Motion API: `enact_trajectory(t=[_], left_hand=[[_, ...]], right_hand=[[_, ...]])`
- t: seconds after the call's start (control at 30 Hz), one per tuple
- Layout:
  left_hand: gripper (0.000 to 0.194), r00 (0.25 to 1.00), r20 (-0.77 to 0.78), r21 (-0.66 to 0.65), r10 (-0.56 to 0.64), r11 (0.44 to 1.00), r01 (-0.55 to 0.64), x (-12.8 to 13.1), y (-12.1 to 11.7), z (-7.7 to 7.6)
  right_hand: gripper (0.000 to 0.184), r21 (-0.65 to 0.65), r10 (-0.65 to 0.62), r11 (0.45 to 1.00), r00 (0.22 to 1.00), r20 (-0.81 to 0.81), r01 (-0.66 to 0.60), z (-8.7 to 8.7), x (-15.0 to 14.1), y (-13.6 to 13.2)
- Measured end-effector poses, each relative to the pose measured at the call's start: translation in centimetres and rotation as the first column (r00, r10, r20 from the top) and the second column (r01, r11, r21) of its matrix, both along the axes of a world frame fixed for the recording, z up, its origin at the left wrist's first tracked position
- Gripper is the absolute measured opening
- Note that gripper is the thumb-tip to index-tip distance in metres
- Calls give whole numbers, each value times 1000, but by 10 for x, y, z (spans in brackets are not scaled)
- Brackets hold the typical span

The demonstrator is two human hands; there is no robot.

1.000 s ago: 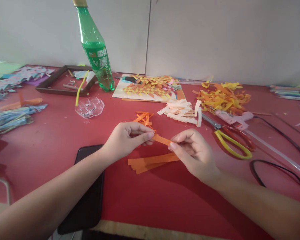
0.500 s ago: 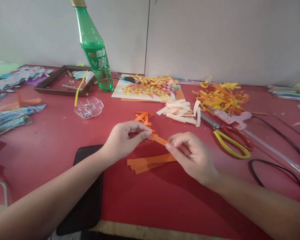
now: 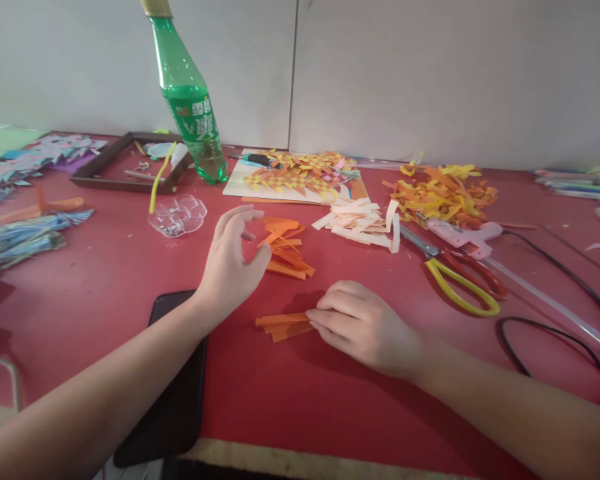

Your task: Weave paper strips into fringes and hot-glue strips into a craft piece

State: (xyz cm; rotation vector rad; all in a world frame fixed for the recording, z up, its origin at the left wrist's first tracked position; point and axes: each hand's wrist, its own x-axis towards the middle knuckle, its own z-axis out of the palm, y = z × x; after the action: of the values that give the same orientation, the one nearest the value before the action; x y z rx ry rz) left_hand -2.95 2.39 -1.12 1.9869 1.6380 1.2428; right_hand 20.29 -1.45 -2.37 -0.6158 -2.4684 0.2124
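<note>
My left hand (image 3: 235, 257) is raised with fingers and thumb apart, holding nothing. Just right of it lies a loose pile of short orange paper pieces (image 3: 285, 247) on the red table. My right hand (image 3: 357, 323) is lower and further right, fingers drawn together over the right end of a small stack of longer orange paper strips (image 3: 283, 325). The fingertips appear to pinch the strips, though the thumb and the covered ends are hidden. Pale peach paper strips (image 3: 357, 222) lie in a heap beyond my right hand.
Scissors (image 3: 450, 277), a pink glue gun (image 3: 465, 237) and its black cable lie to the right. Behind are a yellow-orange paper heap (image 3: 445, 193), a green bottle (image 3: 193, 113), a dark frame (image 3: 93, 180) and a clear dish (image 3: 177, 217). A black phone (image 3: 175, 387) sits under my left forearm.
My hands have parted. The orange strip once held between them now appears to be on the orange pile. My left hand opened and rose slightly; my right hand dropped onto the strip stack.
</note>
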Motion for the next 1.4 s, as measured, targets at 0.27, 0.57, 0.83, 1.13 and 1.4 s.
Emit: enact_trajectory(t=[0.27, 0.57, 0.83, 1.13, 1.4], left_hand=[[40, 1000, 22, 15, -5, 1000, 5, 1, -3, 3], [22, 985, 122, -80, -118, 989, 128, 4, -7, 5], [32, 809, 491, -242, -325, 841, 484, 8, -14, 15], [35, 698, 604, -368, -385, 642, 673, 7, -12, 12], [50, 629, 706, -359, -325, 601, 714, 7, -13, 17]], right_hand=[[9, -214, -22, 977, 993, -115, -3, -1, 1, 1], [44, -144, -100, 988, 952, -289, 61, 6, 4, -3], [34, -215, -132, 973, 962, -240, 79, 10, 6, -5], [6, -285, -134, 957, 942, -307, 43, 13, 5, -3], [13, -450, -326, 876, 899, -292, 172, 3, 4, -4]])
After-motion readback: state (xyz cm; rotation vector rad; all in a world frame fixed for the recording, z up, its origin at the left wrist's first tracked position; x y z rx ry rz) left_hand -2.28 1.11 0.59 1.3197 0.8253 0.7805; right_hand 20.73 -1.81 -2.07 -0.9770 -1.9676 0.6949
